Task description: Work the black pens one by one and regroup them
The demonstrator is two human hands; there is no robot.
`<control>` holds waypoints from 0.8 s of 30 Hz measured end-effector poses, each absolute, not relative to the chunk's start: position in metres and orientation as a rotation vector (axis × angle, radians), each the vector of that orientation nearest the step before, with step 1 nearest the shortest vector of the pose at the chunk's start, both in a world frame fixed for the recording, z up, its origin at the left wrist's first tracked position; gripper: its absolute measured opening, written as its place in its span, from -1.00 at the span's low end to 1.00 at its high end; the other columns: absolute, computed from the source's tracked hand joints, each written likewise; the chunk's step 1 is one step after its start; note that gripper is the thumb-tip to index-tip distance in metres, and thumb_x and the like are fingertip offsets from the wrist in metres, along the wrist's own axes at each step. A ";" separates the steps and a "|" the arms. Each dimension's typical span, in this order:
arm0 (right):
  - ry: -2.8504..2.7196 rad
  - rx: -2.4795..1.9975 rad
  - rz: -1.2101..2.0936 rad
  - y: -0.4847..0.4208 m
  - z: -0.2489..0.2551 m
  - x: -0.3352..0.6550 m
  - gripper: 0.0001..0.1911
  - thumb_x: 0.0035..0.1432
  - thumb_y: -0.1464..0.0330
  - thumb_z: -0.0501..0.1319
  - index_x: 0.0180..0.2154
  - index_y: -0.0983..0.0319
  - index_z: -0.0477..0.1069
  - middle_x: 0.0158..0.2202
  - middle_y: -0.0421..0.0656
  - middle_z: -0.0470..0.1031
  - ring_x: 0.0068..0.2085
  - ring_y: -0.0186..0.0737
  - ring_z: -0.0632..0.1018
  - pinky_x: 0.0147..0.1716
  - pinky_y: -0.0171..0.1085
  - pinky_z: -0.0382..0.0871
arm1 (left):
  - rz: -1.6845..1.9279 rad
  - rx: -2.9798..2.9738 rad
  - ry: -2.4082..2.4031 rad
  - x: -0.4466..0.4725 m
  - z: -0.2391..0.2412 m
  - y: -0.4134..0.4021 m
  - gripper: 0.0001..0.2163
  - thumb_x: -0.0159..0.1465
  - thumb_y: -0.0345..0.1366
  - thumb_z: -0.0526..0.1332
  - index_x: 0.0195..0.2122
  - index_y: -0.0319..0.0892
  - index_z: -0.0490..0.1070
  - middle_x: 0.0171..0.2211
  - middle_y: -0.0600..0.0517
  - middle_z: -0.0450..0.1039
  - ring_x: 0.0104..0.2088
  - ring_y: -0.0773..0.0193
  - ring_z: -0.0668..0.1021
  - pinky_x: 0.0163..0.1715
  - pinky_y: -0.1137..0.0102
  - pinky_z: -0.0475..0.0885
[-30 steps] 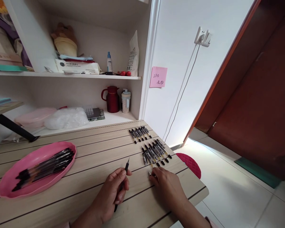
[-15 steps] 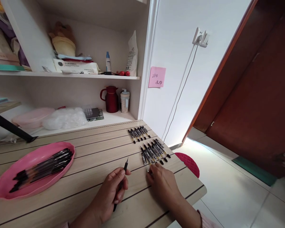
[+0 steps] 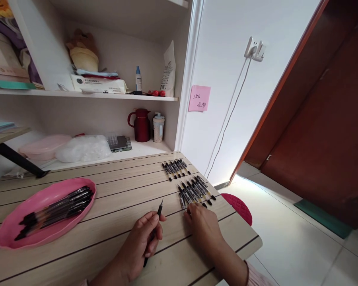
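Observation:
My left hand (image 3: pixel 141 242) is closed around a thin black pen refill (image 3: pixel 155 228) whose tip points away from me, resting on the wooden table (image 3: pixel 107 206). My right hand (image 3: pixel 201 226) lies at the near end of a row of black pen parts (image 3: pixel 195 190) on the table's right side, fingertips on the nearest piece; what the fingers grip is hidden. A second, shorter row of pen caps (image 3: pixel 176 167) lies farther back. A pink oval tray (image 3: pixel 14 230) at the left holds several black pens (image 3: pixel 56 210).
Shelves behind the table hold a dark red jug (image 3: pixel 141 125), a small bottle (image 3: pixel 158 128), a plastic bag (image 3: pixel 83 147) and boxes. A pink note (image 3: pixel 199 97) sticks to the white wall. A red cushion (image 3: pixel 238 204) lies by the table's right edge; a brown door (image 3: pixel 322 119) stands right.
My right hand has moved slightly forward and left, onto the near end of the row of pen parts. My left hand with the refill has stayed put.

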State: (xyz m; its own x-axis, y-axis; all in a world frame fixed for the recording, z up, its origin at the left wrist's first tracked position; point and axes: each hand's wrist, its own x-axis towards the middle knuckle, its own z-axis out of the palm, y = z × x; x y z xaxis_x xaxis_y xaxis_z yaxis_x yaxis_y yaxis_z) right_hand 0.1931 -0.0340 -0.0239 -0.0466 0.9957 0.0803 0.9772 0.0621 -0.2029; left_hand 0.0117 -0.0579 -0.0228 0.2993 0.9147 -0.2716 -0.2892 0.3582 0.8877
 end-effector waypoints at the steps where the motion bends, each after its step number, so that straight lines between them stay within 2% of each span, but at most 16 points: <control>1: -2.132 -2.022 0.141 -0.032 -0.024 0.194 -0.83 0.14 0.37 0.02 -0.41 0.25 0.35 -0.34 -0.09 0.48 -0.32 -0.23 0.49 -0.44 -0.31 0.11 | 0.936 0.837 0.921 0.012 -0.023 -0.058 -0.76 0.12 -0.11 0.14 -0.30 -0.17 0.30 -0.62 0.19 0.25 -0.78 0.57 0.10 -0.78 0.56 -0.14; 9: -2.119 -2.034 0.119 -0.025 -0.023 0.194 -0.85 0.10 0.36 0.08 -0.41 0.25 0.38 -0.35 -0.09 0.50 -0.30 -0.21 0.50 -0.42 -0.32 0.14 | 0.927 0.842 0.917 0.012 -0.023 -0.059 -0.77 0.13 -0.11 0.12 -0.33 -0.17 0.30 -0.62 0.19 0.25 -0.78 0.58 0.10 -0.78 0.56 -0.12; 24: -2.093 -2.072 0.092 -0.025 -0.027 0.198 -0.81 0.15 0.33 0.03 -0.37 0.24 0.38 -0.32 -0.08 0.48 -0.28 -0.20 0.49 -0.40 -0.31 0.14 | 0.930 0.847 0.910 0.012 -0.024 -0.058 -0.76 0.13 -0.11 0.12 -0.29 -0.17 0.31 -0.61 0.18 0.25 -0.77 0.58 0.09 -0.78 0.56 -0.14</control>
